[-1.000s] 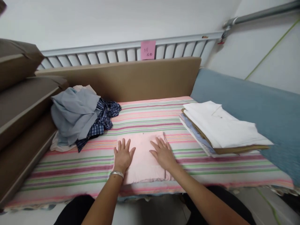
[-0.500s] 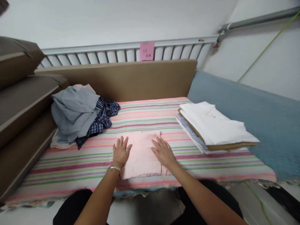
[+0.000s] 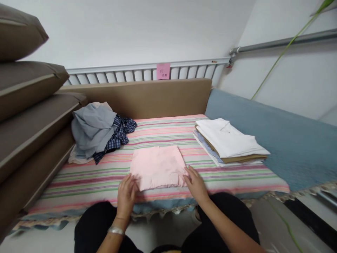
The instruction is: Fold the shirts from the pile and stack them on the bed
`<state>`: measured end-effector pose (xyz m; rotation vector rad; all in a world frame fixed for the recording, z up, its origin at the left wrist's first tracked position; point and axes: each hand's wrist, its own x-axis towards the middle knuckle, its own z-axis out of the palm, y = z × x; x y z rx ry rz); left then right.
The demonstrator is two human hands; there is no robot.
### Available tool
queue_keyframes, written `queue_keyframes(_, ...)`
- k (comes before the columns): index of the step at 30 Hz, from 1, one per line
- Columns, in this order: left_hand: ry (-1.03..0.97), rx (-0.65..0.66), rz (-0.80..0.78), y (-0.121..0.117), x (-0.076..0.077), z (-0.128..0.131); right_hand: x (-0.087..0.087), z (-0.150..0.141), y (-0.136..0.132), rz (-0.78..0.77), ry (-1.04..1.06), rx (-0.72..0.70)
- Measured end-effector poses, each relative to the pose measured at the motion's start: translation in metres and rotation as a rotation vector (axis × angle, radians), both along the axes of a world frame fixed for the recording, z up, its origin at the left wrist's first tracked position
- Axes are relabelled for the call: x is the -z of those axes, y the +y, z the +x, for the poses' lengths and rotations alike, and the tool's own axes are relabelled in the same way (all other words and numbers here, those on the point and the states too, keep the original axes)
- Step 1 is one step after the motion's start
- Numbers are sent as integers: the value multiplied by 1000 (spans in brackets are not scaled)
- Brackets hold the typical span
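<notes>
A folded pink garment (image 3: 159,165) lies flat in front of me; its exact kind is hidden by the folds. At its near left corner, my left hand (image 3: 126,195) has its fingers curled in and closed on the edge, slightly blurred. My right hand (image 3: 196,184) is at the near right corner, thumb and fingers closed on the fabric, which creases there. To the right sits a stack of folded clothes, with a white shirt (image 3: 229,138) on top. A loose heap at the left holds a light blue garment (image 3: 92,128) and a dark blue checked garment (image 3: 118,135).
Striped cloth (image 3: 163,131) covers the seat under everything. Brown cushions (image 3: 34,130) are stacked high on the left. A brown backrest panel (image 3: 158,95) stands behind, and a blue-covered side (image 3: 263,130) runs along the right. A pink note (image 3: 163,71) hangs on the white rail.
Both hands were lying flat on the pink garment; they have slid back toward me to its near corners, and their fingers have closed at the edge. The camera view has shifted.
</notes>
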<state>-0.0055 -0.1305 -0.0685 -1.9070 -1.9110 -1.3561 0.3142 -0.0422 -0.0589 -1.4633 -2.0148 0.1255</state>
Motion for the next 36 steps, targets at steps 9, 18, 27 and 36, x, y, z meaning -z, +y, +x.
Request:
queue_keyframes(9,292,223,-225,-6,-11,72,-49,-79,-39,-12,-217,-407)
queue_keyframes(18,429,126,-287,-15,11,75,-19,-78,-43,-12,-279,-376)
queue_keyframes(27,453,76,-361,-11,-2,79,-5,-59,-34,-18,-341,-254)
queue_keyframes(36,497,-51,-367,-14,1,67,4,-53,-36,-36,-304,-153)
